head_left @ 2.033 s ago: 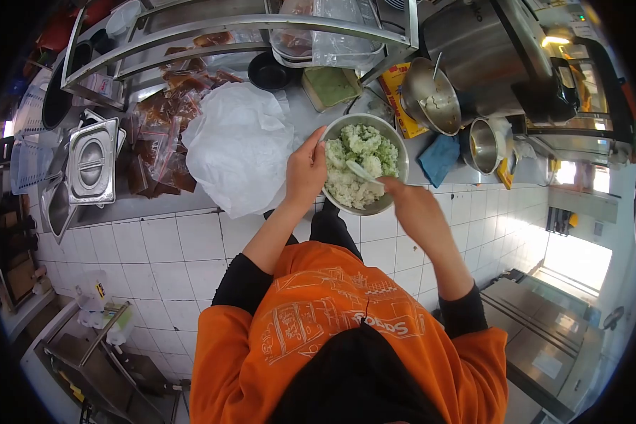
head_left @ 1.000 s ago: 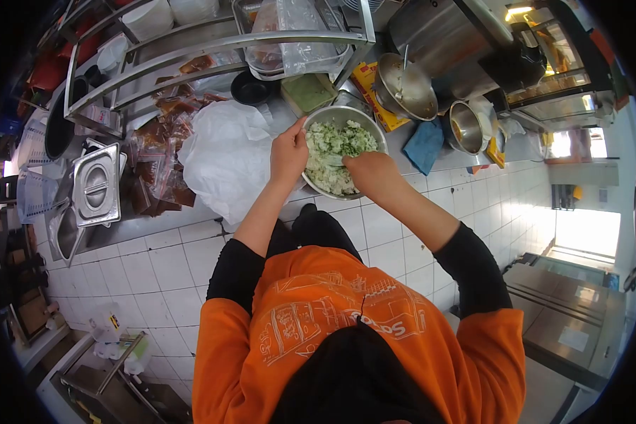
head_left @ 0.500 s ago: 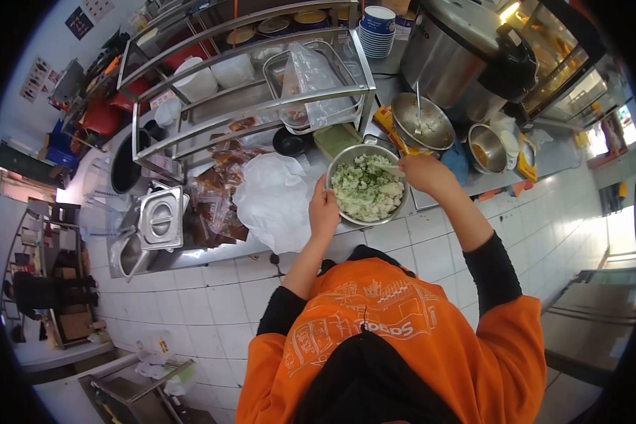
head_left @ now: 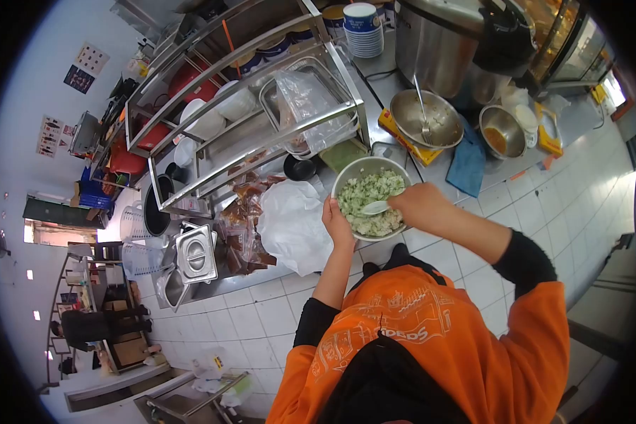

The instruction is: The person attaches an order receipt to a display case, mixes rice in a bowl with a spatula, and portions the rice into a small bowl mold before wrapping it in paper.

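A metal bowl (head_left: 338,177) at the counter's front edge holds white rice mixed with chopped greens (head_left: 371,189). Gripping the bowl's left rim is my left hand (head_left: 338,220), fingers around the outside. My right hand (head_left: 422,206) is closed on the handle of a pale spoon (head_left: 376,207), whose head lies on the rice near the middle of the bowl. Left of the bowl is a crumpled white plastic bag (head_left: 293,226). A small black bowl (head_left: 299,168) sits just behind it.
A metal rack (head_left: 261,134) stands behind. To the right are a larger steel bowl with a fork (head_left: 438,120), a blue cloth (head_left: 468,162) and a smaller bowl of orange liquid (head_left: 502,134). A lidded steel container (head_left: 196,253) is at left; a person (head_left: 95,326) stands far left.
The spoon has come down toward the middle of the bowl, and its head now shows. The greens look more evenly mixed through the rice. The head view has turned.
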Action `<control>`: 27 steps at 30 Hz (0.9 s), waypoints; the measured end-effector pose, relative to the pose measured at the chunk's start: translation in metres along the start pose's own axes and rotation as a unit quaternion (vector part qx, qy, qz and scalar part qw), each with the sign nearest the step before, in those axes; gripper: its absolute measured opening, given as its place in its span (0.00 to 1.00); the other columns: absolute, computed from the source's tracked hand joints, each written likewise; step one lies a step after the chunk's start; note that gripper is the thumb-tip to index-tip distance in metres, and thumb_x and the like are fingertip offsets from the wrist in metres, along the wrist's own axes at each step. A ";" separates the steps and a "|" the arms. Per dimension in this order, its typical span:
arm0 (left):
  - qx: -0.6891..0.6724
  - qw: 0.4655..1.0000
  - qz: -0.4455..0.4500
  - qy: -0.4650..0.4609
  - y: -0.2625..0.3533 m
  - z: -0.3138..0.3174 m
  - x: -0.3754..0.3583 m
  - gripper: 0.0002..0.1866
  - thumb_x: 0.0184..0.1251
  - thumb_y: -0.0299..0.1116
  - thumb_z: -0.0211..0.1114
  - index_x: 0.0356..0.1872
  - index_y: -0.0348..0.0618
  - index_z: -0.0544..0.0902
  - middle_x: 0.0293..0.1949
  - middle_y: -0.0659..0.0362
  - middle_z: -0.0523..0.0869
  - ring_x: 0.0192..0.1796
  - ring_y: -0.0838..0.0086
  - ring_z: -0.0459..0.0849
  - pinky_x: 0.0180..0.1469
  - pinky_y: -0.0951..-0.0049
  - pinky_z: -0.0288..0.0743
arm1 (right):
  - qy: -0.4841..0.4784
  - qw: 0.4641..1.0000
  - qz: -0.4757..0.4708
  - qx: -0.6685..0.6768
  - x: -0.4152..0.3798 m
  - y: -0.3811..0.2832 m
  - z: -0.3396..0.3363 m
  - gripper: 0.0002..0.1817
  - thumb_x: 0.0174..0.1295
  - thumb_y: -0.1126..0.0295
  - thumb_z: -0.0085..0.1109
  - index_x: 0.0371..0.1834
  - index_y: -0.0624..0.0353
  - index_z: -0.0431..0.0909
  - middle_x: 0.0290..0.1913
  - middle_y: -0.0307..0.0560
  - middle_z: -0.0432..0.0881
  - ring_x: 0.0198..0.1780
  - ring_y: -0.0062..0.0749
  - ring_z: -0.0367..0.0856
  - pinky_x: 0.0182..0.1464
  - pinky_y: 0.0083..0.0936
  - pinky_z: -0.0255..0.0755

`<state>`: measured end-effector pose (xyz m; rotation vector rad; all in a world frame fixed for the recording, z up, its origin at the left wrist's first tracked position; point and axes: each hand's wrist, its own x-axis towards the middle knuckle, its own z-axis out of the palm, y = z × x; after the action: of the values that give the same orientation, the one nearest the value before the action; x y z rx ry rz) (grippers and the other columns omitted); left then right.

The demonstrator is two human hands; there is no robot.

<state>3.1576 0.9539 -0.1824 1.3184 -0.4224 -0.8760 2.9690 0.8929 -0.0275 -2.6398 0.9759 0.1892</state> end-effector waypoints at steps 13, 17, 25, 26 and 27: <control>0.023 0.999 -0.002 -0.024 0.003 0.001 0.000 0.16 0.76 0.34 0.48 0.53 0.33 0.77 0.47 0.55 0.80 0.47 0.71 0.79 0.51 0.69 0.73 | -0.021 0.989 0.089 0.118 0.030 0.019 0.044 0.12 0.56 0.72 0.56 0.42 0.59 0.83 0.37 0.58 0.85 0.42 0.49 0.85 0.42 0.42 0.78; 0.017 0.999 -0.013 -0.033 0.008 0.003 -0.002 0.17 0.77 0.35 0.50 0.53 0.33 0.77 0.46 0.57 0.82 0.46 0.74 0.80 0.51 0.73 0.73 | -0.012 0.978 0.095 0.186 0.012 0.052 0.019 0.14 0.60 0.69 0.51 0.47 0.55 0.81 0.36 0.58 0.84 0.43 0.52 0.84 0.46 0.43 0.77; 0.038 0.999 -0.002 -0.002 0.010 0.013 -0.003 0.16 0.77 0.35 0.50 0.51 0.31 0.78 0.43 0.58 0.83 0.43 0.76 0.79 0.49 0.75 0.72 | 0.001 0.993 0.065 0.094 0.045 0.031 0.071 0.11 0.57 0.72 0.52 0.37 0.63 0.83 0.35 0.60 0.84 0.40 0.52 0.85 0.42 0.40 0.78; 0.032 0.999 -0.002 0.002 0.010 0.016 -0.002 0.16 0.77 0.35 0.50 0.51 0.31 0.79 0.43 0.58 0.84 0.43 0.76 0.79 0.49 0.75 0.72 | 0.014 0.995 0.046 0.084 0.042 0.028 0.072 0.11 0.57 0.72 0.52 0.36 0.63 0.84 0.35 0.60 0.84 0.40 0.51 0.85 0.42 0.41 0.78; 0.030 0.999 -0.004 0.011 0.011 0.012 -0.004 0.16 0.77 0.35 0.50 0.50 0.31 0.79 0.42 0.58 0.84 0.44 0.76 0.79 0.49 0.75 0.72 | 0.025 0.996 0.024 0.080 0.036 0.020 0.073 0.11 0.57 0.72 0.52 0.36 0.62 0.84 0.35 0.59 0.84 0.39 0.50 0.85 0.42 0.41 0.78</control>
<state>3.1499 0.9491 -0.1681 1.3851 -0.4302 -0.8601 2.9826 0.8814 -0.1094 -2.4874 1.0261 0.0535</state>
